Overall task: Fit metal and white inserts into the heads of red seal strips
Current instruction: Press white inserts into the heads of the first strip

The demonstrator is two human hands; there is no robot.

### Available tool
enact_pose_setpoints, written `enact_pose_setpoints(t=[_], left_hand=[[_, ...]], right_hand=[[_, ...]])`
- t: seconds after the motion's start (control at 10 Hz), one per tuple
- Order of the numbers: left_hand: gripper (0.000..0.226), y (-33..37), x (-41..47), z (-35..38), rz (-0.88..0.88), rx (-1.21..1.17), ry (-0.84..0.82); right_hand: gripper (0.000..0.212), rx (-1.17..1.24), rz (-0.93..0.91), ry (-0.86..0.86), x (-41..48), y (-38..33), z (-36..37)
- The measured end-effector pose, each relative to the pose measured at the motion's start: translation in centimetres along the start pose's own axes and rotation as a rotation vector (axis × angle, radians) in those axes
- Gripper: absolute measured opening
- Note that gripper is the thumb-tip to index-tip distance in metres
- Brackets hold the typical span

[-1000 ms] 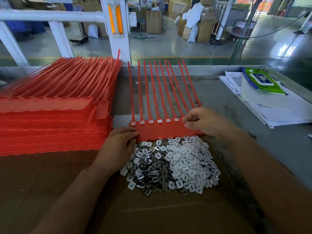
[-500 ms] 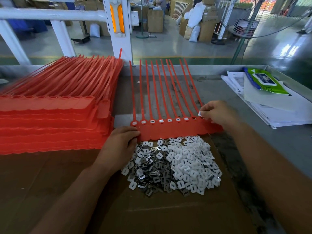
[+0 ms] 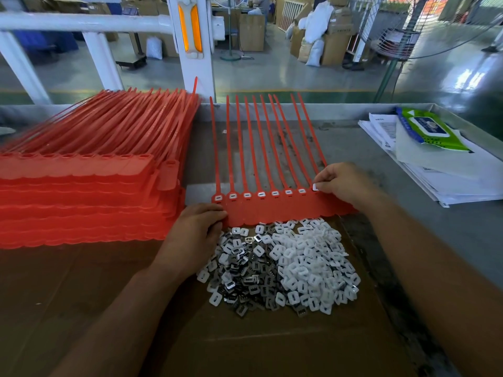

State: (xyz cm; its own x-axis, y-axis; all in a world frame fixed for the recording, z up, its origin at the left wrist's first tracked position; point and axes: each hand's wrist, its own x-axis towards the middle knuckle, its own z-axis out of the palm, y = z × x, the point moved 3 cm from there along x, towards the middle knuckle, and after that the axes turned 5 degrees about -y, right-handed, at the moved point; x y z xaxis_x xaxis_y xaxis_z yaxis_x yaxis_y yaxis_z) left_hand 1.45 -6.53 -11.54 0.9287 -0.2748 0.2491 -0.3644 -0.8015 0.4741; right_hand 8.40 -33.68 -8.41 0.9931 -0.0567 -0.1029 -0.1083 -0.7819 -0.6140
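fingers [image 3: 216, 213] of the left hand [image 3: 196, 232] curl over the near left corner of a joined row of red plastic seal strips [image 3: 272, 210] and hold it down on the surface.

far left, a tall stack of matching red strip sheets [image 3: 81, 191] lies on a brown cardboard sheet [image 3: 245, 349], tails fanned away from the person. just beside the stack, the joined row lies flat with its thin tails pointing away and its heads in a line across the middle. the heads from the left end across each show a small white insert seated in them.

in front of the row, on the cardboard, sit two touching piles: small square slotted metal inserts [image 3: 245, 270] on the left and white plastic square inserts [image 3: 307, 268] on the right, with a few of each mixed across.

at the right end of the line of heads, the right hand [image 3: 345, 183] pinches one white insert [image 3: 315, 187] between thumb and fingertips, holding it on a strip head there.

farther right, on the grey metal surface [image 3: 408, 240], lies a pile of white printed papers [image 3: 462, 180] with a green wet-wipe pack [image 3: 430, 129] on top.
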Motion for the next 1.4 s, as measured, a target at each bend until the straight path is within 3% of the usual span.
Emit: enact_pose_setpoints(t=[0.3,0.5,0.8,1.4], left_hand=[[0.029,-0.1,0.1,0.1,-0.003,-0.003,0.002],[0.029,-0.2,0.0,0.1,-0.009,-0.014,0.009],[0.029,0.0,0.0,0.0,0.000,-0.008,0.002],[0.028,0.3,-0.1,-0.2,-0.005,-0.010,0.005]], right_hand=[[0.019,-0.082,0.035,-0.020,0.5,-0.1,0.3],[0.023,0.013,0.054,0.022,0.4,0.0,0.3],[0.015,0.035,0.133,-0.093,1.4,-0.6,-0.2],[0.018,0.019,0.026,-0.078,0.9,0.0,0.3]])
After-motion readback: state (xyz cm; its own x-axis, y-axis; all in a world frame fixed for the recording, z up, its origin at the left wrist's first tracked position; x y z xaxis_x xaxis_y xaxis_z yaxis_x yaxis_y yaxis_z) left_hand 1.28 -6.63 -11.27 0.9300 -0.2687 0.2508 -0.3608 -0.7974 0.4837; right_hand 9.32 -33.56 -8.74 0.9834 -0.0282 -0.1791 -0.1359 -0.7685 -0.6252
